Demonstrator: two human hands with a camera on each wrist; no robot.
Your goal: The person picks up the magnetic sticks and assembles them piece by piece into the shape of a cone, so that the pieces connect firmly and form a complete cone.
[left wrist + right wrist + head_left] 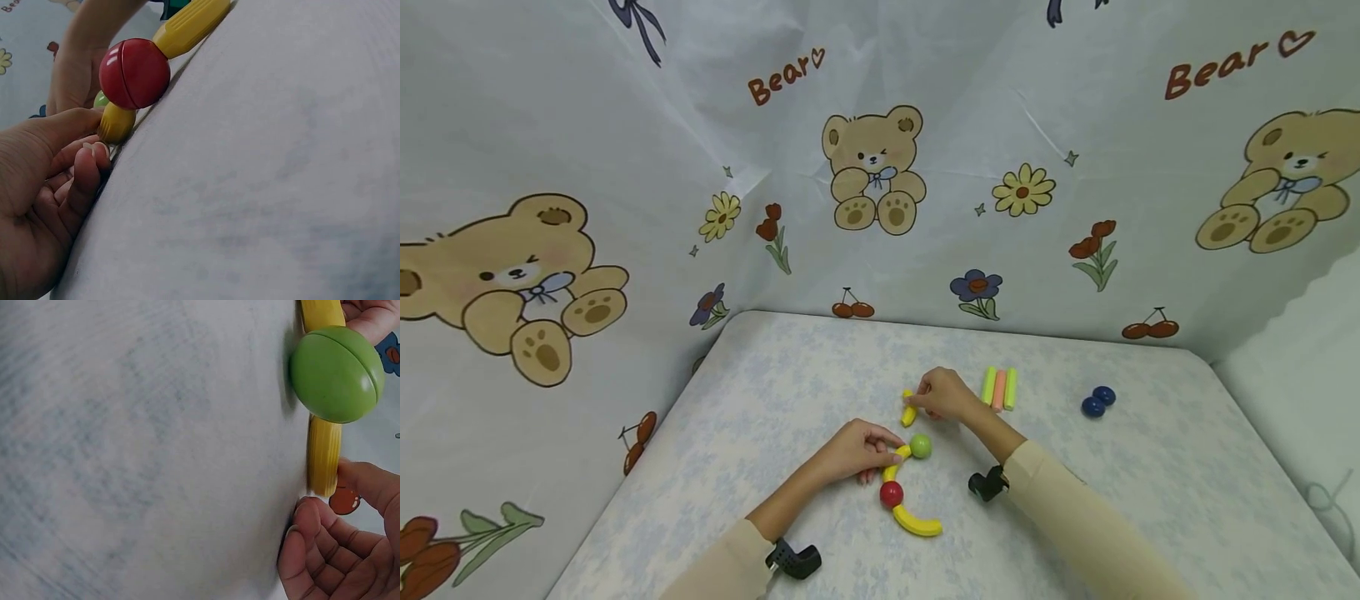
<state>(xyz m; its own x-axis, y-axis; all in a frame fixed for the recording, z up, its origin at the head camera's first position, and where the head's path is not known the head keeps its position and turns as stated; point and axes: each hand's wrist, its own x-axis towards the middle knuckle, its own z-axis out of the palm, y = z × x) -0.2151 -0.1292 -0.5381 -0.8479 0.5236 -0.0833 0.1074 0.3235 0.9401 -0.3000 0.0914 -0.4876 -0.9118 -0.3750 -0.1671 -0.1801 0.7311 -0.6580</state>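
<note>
On the table, a chain of toy pieces runs from a curved yellow stick (917,523) through a red ball (891,494) and a second yellow stick (891,472) to a green ball (921,446). My left hand (850,452) pinches that second stick between thumb and fingers, close to the green ball. Beyond the ball, my right hand (946,395) pinches a third yellow stick (909,414). In the head view a small gap shows between this stick and the green ball; the right wrist view has them overlapping, so contact is unclear there.
To the right of my right hand lie two yellow-green sticks (1011,390) with an orange-pink stick (999,390) between them. Two dark blue balls (1093,407) sit farther right on the table (1150,483). A bear-printed cloth (955,108) hangs behind the table.
</note>
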